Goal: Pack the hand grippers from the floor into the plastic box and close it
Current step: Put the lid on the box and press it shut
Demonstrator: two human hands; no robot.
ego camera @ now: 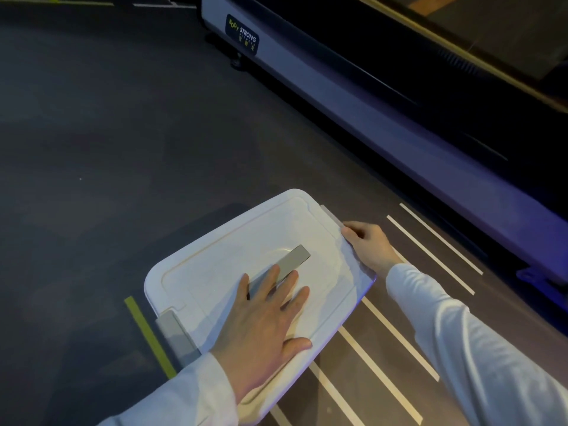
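Observation:
The white plastic box [215,256] stands on the dark floor with its lid on top. A grey handle strip [295,256] runs along the middle of the lid. My left hand [270,318] lies flat on the lid, fingers spread, partly covering that strip. My right hand [367,244] curls around the grey latch [330,215] at the box's right end. A second grey latch [178,336] sits at the left end, untouched. No hand grippers show; the box's inside is hidden by the lid.
A treadmill [353,96] with a grey side rail and a "Body Strong" label runs diagonally across the upper right. White tape stripes [430,256] mark the floor right of the box; a yellow-green tape strip [147,333] lies at its left.

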